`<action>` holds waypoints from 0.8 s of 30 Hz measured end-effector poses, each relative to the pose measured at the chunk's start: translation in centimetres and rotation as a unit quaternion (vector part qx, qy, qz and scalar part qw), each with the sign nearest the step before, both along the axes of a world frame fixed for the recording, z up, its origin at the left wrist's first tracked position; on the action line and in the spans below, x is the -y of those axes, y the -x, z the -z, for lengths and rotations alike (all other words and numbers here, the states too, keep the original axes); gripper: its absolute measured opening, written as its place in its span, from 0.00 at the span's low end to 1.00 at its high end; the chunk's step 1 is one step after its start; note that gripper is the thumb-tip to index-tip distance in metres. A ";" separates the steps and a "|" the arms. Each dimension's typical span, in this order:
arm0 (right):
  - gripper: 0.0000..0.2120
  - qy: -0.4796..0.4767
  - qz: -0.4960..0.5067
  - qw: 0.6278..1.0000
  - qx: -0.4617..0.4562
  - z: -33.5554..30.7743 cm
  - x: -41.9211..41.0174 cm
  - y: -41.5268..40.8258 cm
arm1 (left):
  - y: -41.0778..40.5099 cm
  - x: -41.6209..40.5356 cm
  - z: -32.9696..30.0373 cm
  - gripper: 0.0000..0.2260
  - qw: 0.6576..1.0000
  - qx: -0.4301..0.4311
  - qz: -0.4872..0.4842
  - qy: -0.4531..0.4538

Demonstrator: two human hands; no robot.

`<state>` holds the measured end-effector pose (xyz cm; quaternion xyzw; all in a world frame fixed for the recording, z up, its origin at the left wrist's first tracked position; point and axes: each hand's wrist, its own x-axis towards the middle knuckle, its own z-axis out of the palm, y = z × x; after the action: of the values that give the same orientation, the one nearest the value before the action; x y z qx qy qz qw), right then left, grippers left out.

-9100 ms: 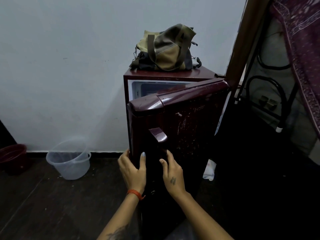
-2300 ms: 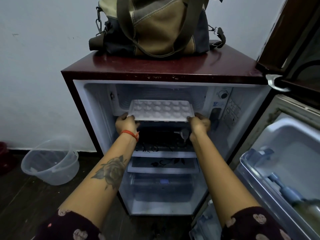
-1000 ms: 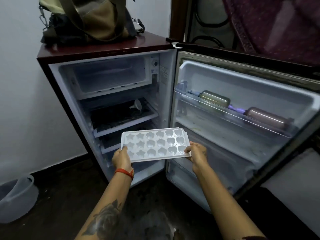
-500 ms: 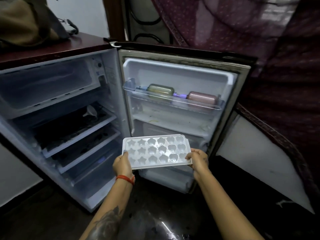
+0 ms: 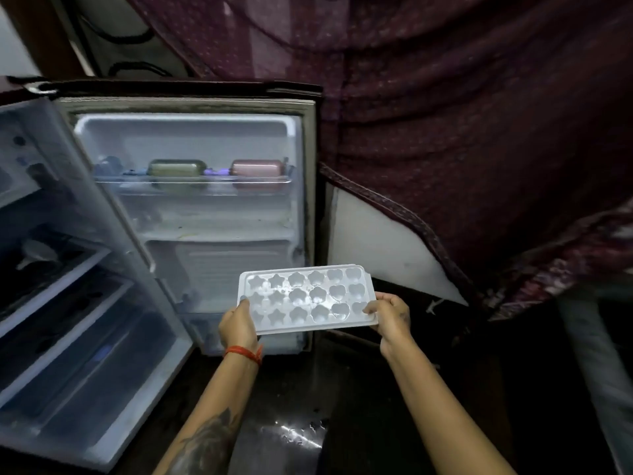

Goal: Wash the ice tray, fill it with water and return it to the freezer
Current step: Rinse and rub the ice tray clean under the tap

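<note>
At the far left, the small fridge (image 5: 68,286) stands with its inside open to the room, and its white shelves (image 5: 58,303) run one under another. Next to it, the fridge door (image 5: 191,207) is swung fully out, so its inner side faces the person. On the upper door rack (image 5: 191,183) lie a green container (image 5: 176,169) and a pink container (image 5: 256,168), side by side, with something small and purple between them that I cannot identify.

In front of the lower part of the door, the person holds the ice tray (image 5: 305,298) in the air, outside the fridge and almost level. The tray is white, with star, flower and heart shaped cells, and the cells look empty. The left hand (image 5: 238,325) grips the left short edge, the thumb on top of the rim and the fingers curled below. This wrist wears an orange thread band (image 5: 244,353), and the forearm has a dark tattoo (image 5: 209,443). The right hand (image 5: 390,317) grips the right short edge in the same way.

Under the arms, the dark floor (image 5: 291,433) shows a wet shine. To the right, a dark red dotted cloth (image 5: 462,132) hangs down over a white surface (image 5: 376,248).
</note>
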<state>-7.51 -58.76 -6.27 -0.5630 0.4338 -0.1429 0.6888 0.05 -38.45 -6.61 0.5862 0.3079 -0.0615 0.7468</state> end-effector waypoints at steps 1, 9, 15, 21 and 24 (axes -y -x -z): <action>0.14 -0.001 0.013 1.000 -0.002 0.0 0.9 1.3 | 0.8 1.2 -0.1 0.09 1.000 -0.001 0.011 -0.004; 0.15 -0.012 0.120 0.993 -0.002 0.3 8.1 10.3 | 5.8 10.8 -0.5 0.09 0.994 0.006 0.112 -0.011; 0.14 -0.015 0.223 0.975 0.009 0.2 12.8 15.5 | 7.5 18.0 -0.6 0.08 0.975 0.031 0.219 -0.029; 0.12 -0.014 0.330 0.944 0.018 -0.1 17.3 19.0 | 8.8 25.8 -0.9 0.08 0.954 0.027 0.298 -0.026; 0.12 -0.011 0.385 0.922 0.028 -0.2 19.7 20.1 | 9.1 30.0 -1.4 0.07 0.940 0.038 0.338 -0.022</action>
<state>-27.60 -78.43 -6.03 -0.3401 0.5995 -0.4080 0.5987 -9.06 -68.47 -5.22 0.6740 0.0645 -0.2815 0.6800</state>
